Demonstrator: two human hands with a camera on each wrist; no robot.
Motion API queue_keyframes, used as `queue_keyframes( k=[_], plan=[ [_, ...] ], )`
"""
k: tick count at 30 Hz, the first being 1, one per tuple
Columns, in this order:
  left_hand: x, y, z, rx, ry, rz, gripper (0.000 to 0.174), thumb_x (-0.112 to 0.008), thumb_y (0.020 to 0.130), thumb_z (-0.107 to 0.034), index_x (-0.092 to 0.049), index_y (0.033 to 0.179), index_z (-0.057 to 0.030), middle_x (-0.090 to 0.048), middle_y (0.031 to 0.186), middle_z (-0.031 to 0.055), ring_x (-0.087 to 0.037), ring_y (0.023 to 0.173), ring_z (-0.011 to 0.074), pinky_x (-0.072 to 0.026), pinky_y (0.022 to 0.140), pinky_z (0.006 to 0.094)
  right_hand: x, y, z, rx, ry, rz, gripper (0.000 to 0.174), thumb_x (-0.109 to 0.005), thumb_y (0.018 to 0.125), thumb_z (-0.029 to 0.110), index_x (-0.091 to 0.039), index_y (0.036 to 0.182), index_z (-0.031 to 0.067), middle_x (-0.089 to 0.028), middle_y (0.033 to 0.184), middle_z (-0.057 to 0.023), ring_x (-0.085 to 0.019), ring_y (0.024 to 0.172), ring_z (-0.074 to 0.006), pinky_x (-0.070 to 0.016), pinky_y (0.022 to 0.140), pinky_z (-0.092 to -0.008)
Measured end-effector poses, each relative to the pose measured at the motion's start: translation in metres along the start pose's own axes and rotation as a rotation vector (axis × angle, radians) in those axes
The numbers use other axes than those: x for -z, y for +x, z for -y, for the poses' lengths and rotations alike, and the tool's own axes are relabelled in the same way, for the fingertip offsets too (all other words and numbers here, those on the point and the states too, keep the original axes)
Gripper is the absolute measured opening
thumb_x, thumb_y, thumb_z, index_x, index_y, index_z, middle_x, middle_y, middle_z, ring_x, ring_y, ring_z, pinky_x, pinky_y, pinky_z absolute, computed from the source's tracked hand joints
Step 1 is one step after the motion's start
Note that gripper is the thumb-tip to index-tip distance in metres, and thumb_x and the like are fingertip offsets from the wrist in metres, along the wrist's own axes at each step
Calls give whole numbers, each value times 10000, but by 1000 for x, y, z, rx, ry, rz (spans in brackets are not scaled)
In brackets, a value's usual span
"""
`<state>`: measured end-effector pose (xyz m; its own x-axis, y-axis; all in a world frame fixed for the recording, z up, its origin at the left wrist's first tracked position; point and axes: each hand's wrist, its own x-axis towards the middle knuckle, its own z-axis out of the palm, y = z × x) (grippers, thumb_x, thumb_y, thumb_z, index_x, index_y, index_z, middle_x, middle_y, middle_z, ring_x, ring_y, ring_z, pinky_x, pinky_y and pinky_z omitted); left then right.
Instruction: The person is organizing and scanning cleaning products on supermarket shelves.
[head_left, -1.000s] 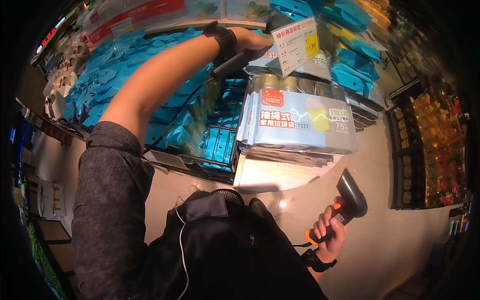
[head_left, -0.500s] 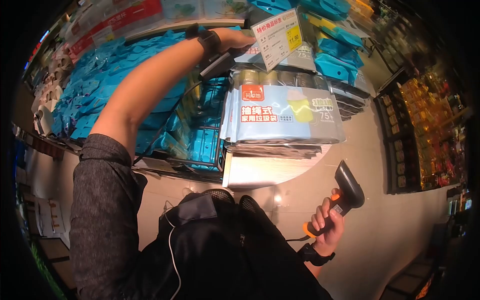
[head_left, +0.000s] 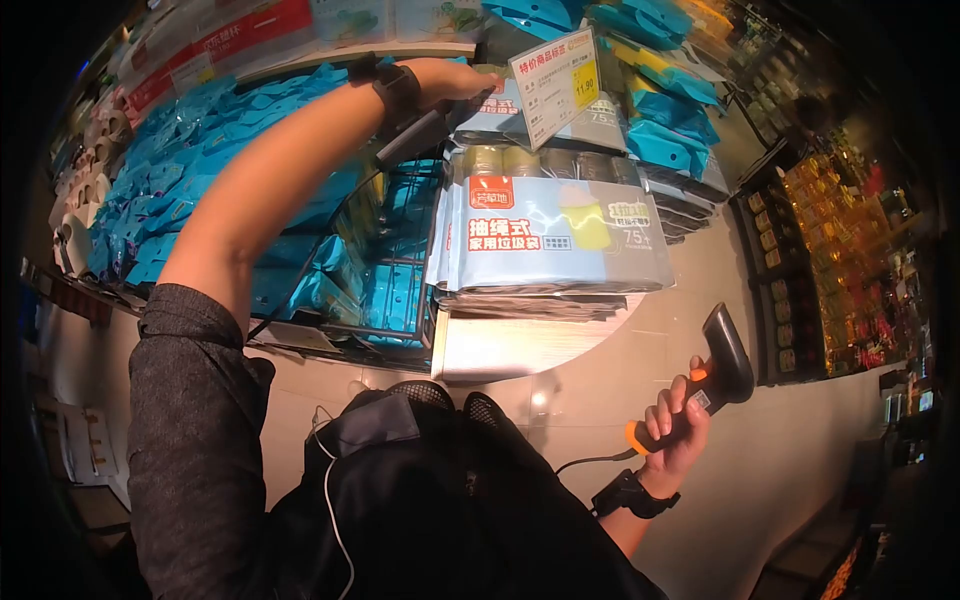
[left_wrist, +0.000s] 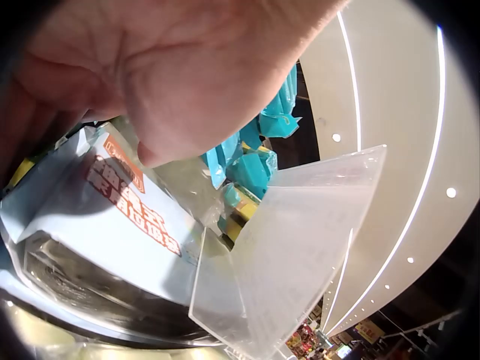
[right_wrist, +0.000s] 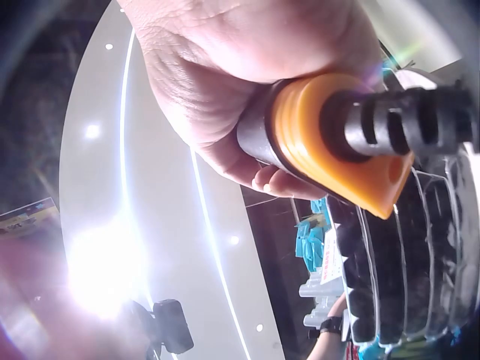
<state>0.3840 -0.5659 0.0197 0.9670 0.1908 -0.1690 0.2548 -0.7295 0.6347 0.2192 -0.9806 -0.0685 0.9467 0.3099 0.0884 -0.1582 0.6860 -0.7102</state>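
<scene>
My left hand [head_left: 445, 80] reaches over the shelf to a rear pack of garbage bags [head_left: 600, 125], blue-white with red print. In the left wrist view, its thumb bends down beside the red logo of the pack [left_wrist: 71, 206] and the fingers curl at the pack's end, partly in shadow. A clear price-tag holder [left_wrist: 300, 247] stands beside it; its printed face, the price tag [head_left: 555, 90], reads 11.90. My right hand [head_left: 680, 425] grips the handle of a black barcode scanner [head_left: 730, 355] with an orange trigger, over the floor. Its orange base [right_wrist: 300, 116] fills the right wrist view's middle.
Another garbage-bag pack [head_left: 560, 235] lies in front, on a pile above a pale wooden shelf [head_left: 520, 350]. Blue packets [head_left: 190, 150] fill the display at left, beside a black wire rack [head_left: 400, 330]. A goods shelf [head_left: 840, 270] stands at right. A scanner cord [head_left: 590, 460] trails leftward.
The head view has shifted a little, so the shelf appears farther left. My right hand has moved the scanner right and forward. My left hand stays at the rear pack.
</scene>
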Motion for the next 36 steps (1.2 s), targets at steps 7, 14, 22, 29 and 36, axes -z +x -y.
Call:
queue_keyframes(
  k=[7, 14, 22, 29, 36],
  plan=[
    [48, -94, -20, -120, 300, 15, 717, -348, 841, -602, -361, 1275, -32, -449, 1197, 214, -467, 1104, 315, -413, 883, 377, -9, 17, 9, 26, 19, 52, 529, -473, 805, 106, -241, 1268, -6, -436, 701, -72, -430, 471, -106, -390, 397, -209],
    [75, -243, 12, -348, 406, -18, 586, -523, 841, -359, -325, 1334, -114, -334, 1356, 154, -337, 1239, 329, -311, 990, 406, -37, 32, -14, -149, -38, 253, 550, -571, 735, 134, -304, 1176, -60, -434, 655, -91, -403, 413, -123, -363, 357, -226],
    [34, -312, 95, -351, 208, -333, 432, -580, 794, -216, -512, 1181, -38, -407, 1299, 187, -350, 1235, 343, -294, 982, 423, -109, 53, -74, -209, -40, 305, 586, -588, 687, 139, -349, 1161, -109, -490, 952, -199, -578, 639, -278, -511, 549, -343],
    [50, -325, 206, -219, 390, -1054, 317, -492, 846, -171, -550, 1129, -40, -488, 1223, 140, -359, 1222, 337, -286, 984, 422, -221, 109, -108, -195, 66, 273, 596, -429, 827, 296, -267, 1305, -21, -393, 1286, -204, -389, 1198, -313, -293, 999, -434],
    [50, -294, 274, -224, 229, -1330, 462, -289, 896, -337, -585, 1074, -30, -553, 1136, 131, -416, 1170, 324, -193, 1016, 465, -274, 164, -160, -363, -161, 57, 466, -539, 787, 354, -484, 1203, 151, -487, 1129, -62, -452, 996, -155, -388, 818, -320]
  ],
)
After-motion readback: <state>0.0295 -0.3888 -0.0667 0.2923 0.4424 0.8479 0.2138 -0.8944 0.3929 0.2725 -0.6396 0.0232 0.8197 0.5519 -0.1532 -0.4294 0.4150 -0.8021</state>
